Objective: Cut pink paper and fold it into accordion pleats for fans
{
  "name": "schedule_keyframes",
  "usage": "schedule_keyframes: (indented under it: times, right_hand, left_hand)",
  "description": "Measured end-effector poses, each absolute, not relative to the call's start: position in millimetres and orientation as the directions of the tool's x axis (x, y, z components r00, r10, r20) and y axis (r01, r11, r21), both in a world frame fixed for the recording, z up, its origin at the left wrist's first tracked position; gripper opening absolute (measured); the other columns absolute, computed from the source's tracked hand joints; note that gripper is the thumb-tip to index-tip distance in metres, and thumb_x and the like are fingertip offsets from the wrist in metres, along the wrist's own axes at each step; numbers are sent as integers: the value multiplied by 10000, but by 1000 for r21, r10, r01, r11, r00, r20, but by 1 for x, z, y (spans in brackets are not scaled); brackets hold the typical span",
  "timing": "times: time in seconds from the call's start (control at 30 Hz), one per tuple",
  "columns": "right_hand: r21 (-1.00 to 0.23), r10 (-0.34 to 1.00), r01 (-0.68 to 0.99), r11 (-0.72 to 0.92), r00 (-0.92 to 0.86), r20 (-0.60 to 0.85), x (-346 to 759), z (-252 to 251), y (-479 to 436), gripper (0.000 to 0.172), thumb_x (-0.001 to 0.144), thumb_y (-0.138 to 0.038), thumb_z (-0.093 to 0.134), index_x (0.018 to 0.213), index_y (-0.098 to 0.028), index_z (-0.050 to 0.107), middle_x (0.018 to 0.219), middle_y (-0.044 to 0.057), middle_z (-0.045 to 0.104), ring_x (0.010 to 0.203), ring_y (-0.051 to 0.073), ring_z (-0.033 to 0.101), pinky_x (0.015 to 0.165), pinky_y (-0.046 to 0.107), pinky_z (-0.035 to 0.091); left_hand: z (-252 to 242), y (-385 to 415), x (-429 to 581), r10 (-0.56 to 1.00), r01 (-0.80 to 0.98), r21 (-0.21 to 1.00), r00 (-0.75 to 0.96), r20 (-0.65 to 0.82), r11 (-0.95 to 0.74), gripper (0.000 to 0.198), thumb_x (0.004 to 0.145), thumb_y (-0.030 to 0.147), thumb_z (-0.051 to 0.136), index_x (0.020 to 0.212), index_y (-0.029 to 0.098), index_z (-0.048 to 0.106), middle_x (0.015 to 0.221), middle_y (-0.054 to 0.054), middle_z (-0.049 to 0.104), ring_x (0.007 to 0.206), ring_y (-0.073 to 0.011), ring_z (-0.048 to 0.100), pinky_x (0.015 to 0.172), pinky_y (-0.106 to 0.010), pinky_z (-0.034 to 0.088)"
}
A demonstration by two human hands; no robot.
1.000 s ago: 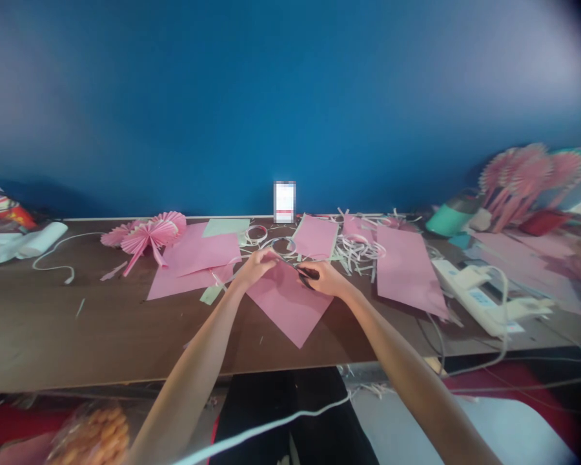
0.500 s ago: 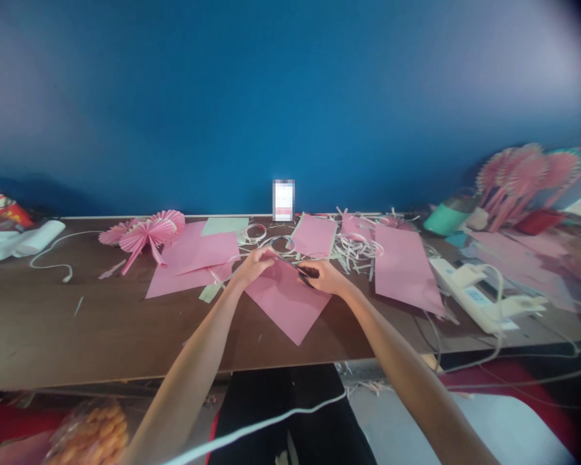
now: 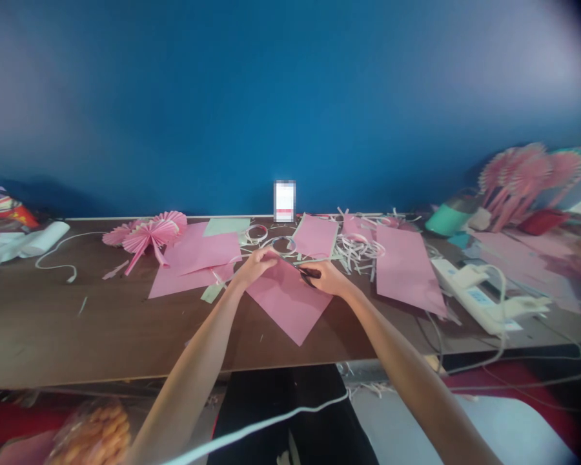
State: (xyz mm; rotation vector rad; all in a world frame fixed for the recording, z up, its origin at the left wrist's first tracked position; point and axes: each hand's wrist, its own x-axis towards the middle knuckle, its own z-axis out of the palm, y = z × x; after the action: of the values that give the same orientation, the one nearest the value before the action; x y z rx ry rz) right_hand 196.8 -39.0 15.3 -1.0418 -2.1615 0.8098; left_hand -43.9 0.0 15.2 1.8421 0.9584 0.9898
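A sheet of pink paper (image 3: 293, 310) lies on the brown table with one corner toward me. My left hand (image 3: 254, 266) pinches its far left edge, thumb and fingers close to the scissors' tips. In my right hand (image 3: 330, 279) are dark-handled scissors (image 3: 310, 274), their blades pointing left along the sheet's far edge. Whether the blades are apart is too small to tell. Just beyond the hands rests a tape roll (image 3: 283, 245), and a second tape roll (image 3: 256, 233) is farther left.
Folded pink paper fans (image 3: 150, 234) and pink sheets (image 3: 201, 252) lie on the left. White paper strips (image 3: 356, 250) are heaped right of centre, beside another pink sheet (image 3: 407, 268). A power strip (image 3: 474, 297) with cables is at right. A lit phone (image 3: 285, 201) stands against the wall.
Both hands keep nearly the same place on the paper and scissors. The whole view has shifted very slightly; nothing was let go or picked up.
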Motion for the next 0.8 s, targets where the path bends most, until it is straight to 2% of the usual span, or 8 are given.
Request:
schedule_keyframes:
  times: [0.27, 0.8]
  right_hand:
    - [-732, 830, 459, 504, -492, 264, 197, 10, -37, 244, 778, -285, 549, 939, -162, 686, 710, 23, 635, 657, 149, 546, 586, 236, 433]
    - [-698, 825, 485, 527, -489, 284, 192, 8, -35, 224, 773, -309, 549, 893, -164, 670, 668, 16, 607, 605, 133, 497, 549, 224, 371]
  left_hand:
    - [19, -4, -44, 882, 224, 903, 391, 262, -367, 225, 811, 366, 535, 832, 158, 618, 781, -3, 614, 740, -144, 541, 704, -249, 395]
    - [22, -6, -44, 884, 215, 910, 394, 250, -354, 246, 792, 370, 559, 784, 138, 641, 756, -26, 631, 693, -143, 540, 672, -259, 403]
